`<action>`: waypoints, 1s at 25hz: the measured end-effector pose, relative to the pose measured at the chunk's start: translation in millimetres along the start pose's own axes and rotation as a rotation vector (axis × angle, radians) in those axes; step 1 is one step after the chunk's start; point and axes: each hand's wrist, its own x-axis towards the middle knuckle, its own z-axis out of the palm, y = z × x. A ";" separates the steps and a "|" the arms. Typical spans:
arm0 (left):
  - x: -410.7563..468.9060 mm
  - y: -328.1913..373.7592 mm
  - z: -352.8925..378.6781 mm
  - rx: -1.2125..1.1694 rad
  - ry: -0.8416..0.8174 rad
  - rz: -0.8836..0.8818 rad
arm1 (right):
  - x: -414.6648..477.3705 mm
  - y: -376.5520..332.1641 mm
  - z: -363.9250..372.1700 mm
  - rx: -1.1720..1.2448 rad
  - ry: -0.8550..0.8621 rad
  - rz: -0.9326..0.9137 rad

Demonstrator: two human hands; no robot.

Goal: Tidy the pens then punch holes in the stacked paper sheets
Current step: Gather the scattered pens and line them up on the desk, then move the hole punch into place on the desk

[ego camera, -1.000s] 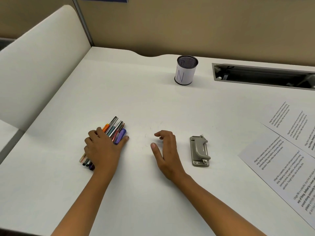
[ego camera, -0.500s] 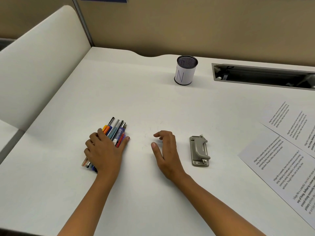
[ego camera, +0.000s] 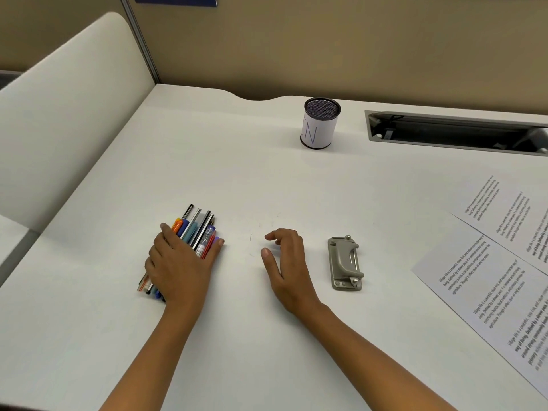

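Observation:
A bundle of several coloured pens lies on the white desk at the near left. My left hand wraps over the bundle, fingers and thumb closed around its sides; the pen tips stick out beyond the fingers and the ends show below the wrist. To its right, my right hand rests on the desk, fingers curled loosely apart, holding nothing. A grey hole punch lies just right of that hand. Printed paper sheets lie at the right edge.
A black mesh pen cup wrapped in white paper marked "N" stands at the back centre. A recessed cable tray runs along the back right. A cream partition borders the desk on the left.
My left hand has gathered the pens tighter and shifted them slightly, so the bundle lies more upright and compact. My right hand has stayed in place.

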 end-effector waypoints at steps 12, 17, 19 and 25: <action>-29.1 28.7 -7.7 0.119 -0.002 0.255 | -9.2 -13.0 -35.4 -0.322 0.284 -0.142; -71.9 59.3 4.5 -0.089 -0.163 0.556 | -17.8 -1.1 -66.4 -0.592 0.336 0.263; -81.3 68.9 12.7 -0.194 -0.259 0.645 | -18.1 1.5 -76.2 -0.537 0.302 0.274; -84.5 76.1 29.6 -0.158 -0.297 0.617 | -14.6 7.8 -108.9 -0.426 -0.018 0.091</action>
